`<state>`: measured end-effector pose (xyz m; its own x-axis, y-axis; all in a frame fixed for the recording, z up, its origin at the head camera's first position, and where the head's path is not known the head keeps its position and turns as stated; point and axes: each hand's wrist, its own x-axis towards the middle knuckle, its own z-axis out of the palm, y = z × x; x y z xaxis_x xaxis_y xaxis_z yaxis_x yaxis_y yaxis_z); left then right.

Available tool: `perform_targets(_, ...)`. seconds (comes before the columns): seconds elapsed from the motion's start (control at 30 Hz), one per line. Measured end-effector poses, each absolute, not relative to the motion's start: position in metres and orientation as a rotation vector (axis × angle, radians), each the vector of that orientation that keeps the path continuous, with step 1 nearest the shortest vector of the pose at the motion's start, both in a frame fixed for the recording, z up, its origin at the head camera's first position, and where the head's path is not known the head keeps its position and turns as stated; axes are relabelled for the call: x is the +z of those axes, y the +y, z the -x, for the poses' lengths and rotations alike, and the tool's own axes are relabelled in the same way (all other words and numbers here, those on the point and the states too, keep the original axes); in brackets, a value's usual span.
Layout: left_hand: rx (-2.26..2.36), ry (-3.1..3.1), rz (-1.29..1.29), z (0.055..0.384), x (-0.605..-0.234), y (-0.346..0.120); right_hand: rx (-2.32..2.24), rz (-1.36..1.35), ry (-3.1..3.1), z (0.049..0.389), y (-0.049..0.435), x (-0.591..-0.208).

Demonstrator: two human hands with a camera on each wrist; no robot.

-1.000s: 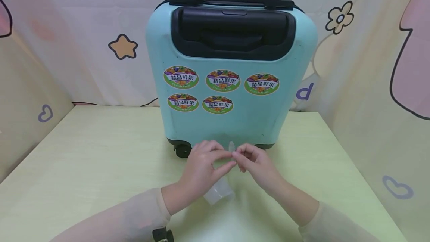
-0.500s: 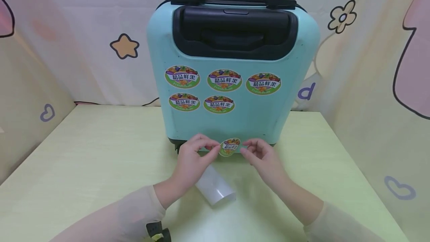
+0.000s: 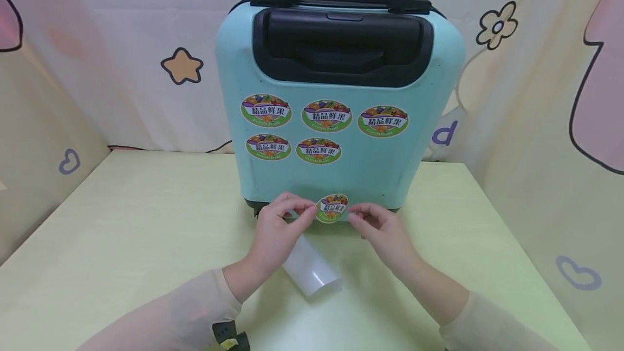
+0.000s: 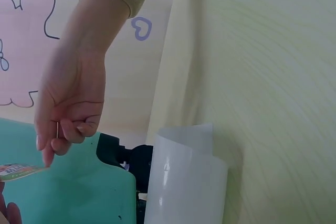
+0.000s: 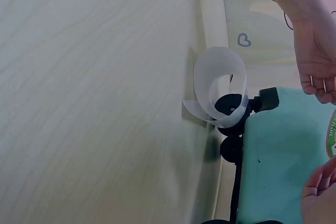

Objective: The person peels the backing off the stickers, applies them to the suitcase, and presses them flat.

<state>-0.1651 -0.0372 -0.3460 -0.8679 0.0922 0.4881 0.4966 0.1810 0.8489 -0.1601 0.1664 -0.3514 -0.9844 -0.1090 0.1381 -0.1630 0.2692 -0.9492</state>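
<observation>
An oval fruit sticker point(image 3: 332, 208) with a green lower rim is held upright in front of the suitcase's point(image 3: 370, 172) lower part. My left hand point(image 3: 277, 229) pinches its left edge between thumb and index finger. At the opposite edge, my right hand point(image 3: 385, 234) holds the sticker by the fingertips. The left wrist view shows the sticker point(image 4: 20, 171) edge-on, with the right hand point(image 4: 73, 98) above it. Several matching stickers point(image 3: 326, 116) are stuck on the light blue suitcase in two rows, three on top and two below.
A curled white backing sheet point(image 3: 312, 270) lies on the pale table point(image 3: 146, 221) below the hands, its left end partly behind the left hand. Black wheels point(image 5: 231, 149) support the suitcase. Patterned cloth point(image 3: 122, 58) hangs behind and at both sides.
The sticker has turned its printed face towards me, after showing edge-on between both hands. It has risen slightly, and the right fingertips have come to its right edge. The backing sheet shows more.
</observation>
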Motion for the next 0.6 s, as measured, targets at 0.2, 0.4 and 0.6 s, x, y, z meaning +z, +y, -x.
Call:
perform_targets(0.2,-1.754,-2.119,0.542,0.1637,-0.3439,-0.0369,1.888,-0.228,-2.467,0.1609,0.165,-0.3505)
perform_targets(0.4,-1.767,-2.125,0.518,0.1637,-0.3449,-0.0372,1.898,-0.145,-2.493,0.1612,0.1646,-0.3482)
perform_targets(0.6,-1.725,-2.194,0.536,0.1646,-0.3484,-0.0416,1.843,-0.081,-2.495,0.1619,0.1671,-0.344)
